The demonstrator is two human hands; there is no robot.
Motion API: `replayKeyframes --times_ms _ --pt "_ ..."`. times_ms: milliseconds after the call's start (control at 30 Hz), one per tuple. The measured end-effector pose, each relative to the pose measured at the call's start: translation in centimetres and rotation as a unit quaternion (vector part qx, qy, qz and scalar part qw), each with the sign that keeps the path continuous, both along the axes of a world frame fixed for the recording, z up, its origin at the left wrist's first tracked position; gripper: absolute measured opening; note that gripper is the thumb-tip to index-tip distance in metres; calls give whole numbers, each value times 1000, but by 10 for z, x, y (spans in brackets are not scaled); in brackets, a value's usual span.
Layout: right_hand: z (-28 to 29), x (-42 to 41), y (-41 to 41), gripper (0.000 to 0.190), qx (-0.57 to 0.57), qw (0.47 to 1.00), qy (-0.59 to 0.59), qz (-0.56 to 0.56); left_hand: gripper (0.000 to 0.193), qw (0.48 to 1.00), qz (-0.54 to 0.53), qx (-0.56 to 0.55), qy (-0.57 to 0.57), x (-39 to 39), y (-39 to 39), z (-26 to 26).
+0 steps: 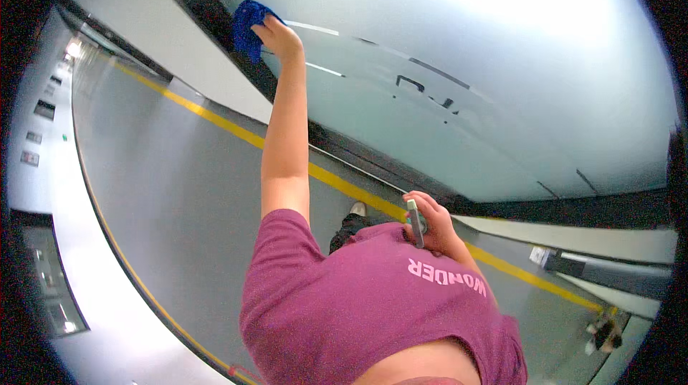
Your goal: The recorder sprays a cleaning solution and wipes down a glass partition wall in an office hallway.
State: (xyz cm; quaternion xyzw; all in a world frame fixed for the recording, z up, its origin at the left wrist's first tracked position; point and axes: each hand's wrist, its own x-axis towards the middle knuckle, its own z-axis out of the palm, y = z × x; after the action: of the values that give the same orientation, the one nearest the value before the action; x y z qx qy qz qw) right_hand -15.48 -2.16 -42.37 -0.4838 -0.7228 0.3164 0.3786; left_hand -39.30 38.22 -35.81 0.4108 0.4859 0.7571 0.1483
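Observation:
My left hand (280,36), at the end of an outstretched arm, grips a bunched blue cloth (248,27). The cloth is against the large frosted glass pane (365,111), close to its black frame (212,11). My right hand (438,223) is held near my chest, its fingers curled around a slim grey object (417,226) with a pale green end. What kind of object that is cannot be made out, since my fingers hide part of it. White and dark stripes and dark markings (427,92) show on the glass.
A grey floor (177,186) with a yellow line (236,129) runs along the glass wall. Across the corridor stands a white wall (86,256) with a dark-framed window (51,277) and small panels (44,109). Unclear objects (604,334) sit on the floor at far right.

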Motion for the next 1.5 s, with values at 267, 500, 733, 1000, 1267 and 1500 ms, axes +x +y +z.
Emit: replayKeyframes --times_ms 267,500,733,1000,1267,1500 --pt "-5 -7 8 63 7 999 -9 34 55 982 10 13 186 59 -30 -40" --pt "7 -5 1 67 2 1000 -5 -12 66 953 -82 131 260 155 -119 1" --pt "14 -4 -33 69 33 996 9 -84 57 849 -155 147 484 232 -212 -3" --pt "7 13 -85 70 33 984 4 -172 58 758 -351 304 459 325 -297 41" --pt "12 26 -115 61 38 973 5 -229 54 711 -409 355 449 395 -345 57" --pt "6 42 -126 64 56 970 11 -236 47 731 -397 357 424 411 -358 55"
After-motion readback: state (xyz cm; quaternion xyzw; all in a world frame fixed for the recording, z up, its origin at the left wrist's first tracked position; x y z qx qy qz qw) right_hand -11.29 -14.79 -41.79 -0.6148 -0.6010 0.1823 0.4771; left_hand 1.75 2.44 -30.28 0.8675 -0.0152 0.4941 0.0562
